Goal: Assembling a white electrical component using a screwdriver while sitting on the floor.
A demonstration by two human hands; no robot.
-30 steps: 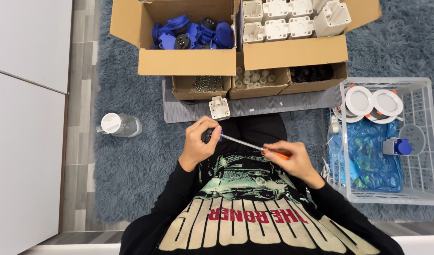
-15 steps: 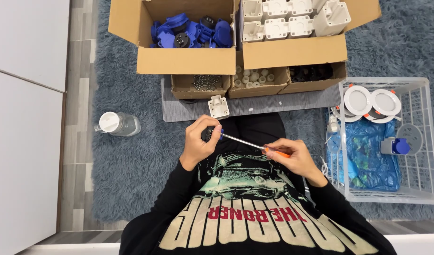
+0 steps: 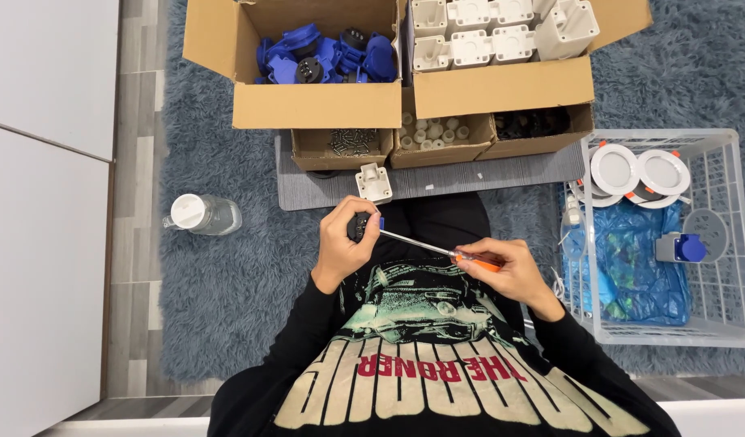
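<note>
My left hand (image 3: 345, 240) grips a small black part (image 3: 361, 225) with a bit of blue at its edge, held over my lap. My right hand (image 3: 499, 269) holds an orange-handled screwdriver (image 3: 437, 248); its metal shaft runs up and left, with the tip at the black part. A white plastic housing (image 3: 374, 182) lies on the grey mat (image 3: 486, 172) just above my left hand.
Cardboard boxes at the top hold blue parts (image 3: 324, 57) and white housings (image 3: 502, 32); smaller boxes hold screws (image 3: 352, 142), white pieces (image 3: 433, 131) and black pieces (image 3: 533, 123). A white wire basket (image 3: 713, 243) stands at right, a lidded jar (image 3: 201, 214) at left on the blue rug.
Both hands stay together over my lap with the screwdriver tip at the black part; only slight shifts of hands and view.
</note>
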